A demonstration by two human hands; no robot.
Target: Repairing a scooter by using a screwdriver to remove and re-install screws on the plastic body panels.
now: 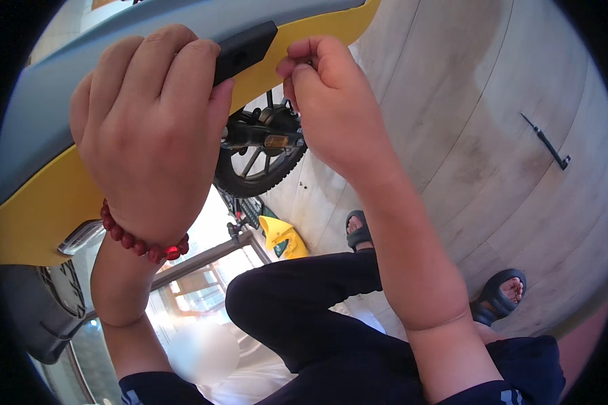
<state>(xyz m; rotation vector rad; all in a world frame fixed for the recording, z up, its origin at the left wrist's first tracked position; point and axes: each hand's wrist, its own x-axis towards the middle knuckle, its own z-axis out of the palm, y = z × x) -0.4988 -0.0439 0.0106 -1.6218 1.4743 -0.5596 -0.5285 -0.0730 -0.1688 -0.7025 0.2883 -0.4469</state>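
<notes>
A black flat-sided bar [247,51] runs along a blue-grey panel [54,115] with a yellow band [30,226]. My left hand [148,121], a red bead bracelet at its wrist, has its fingers wrapped over the bar. Just right of the bar's free end is my right hand [327,91], its fingers curled and thumb pressed to them in a pinch. Something tiny and dark shows between those fingertips, too small to name. A gap separates the right hand from the bar. My left palm and the bar's other end are hidden.
Beneath the panel stands a black spoked wheel [260,158] with a thick tyre. A bright yellow item [282,236] lies beyond my knee. On the wood-look floor [446,81] at right lies a slim black tool [546,143] with a thin tip. My sandalled feet are below.
</notes>
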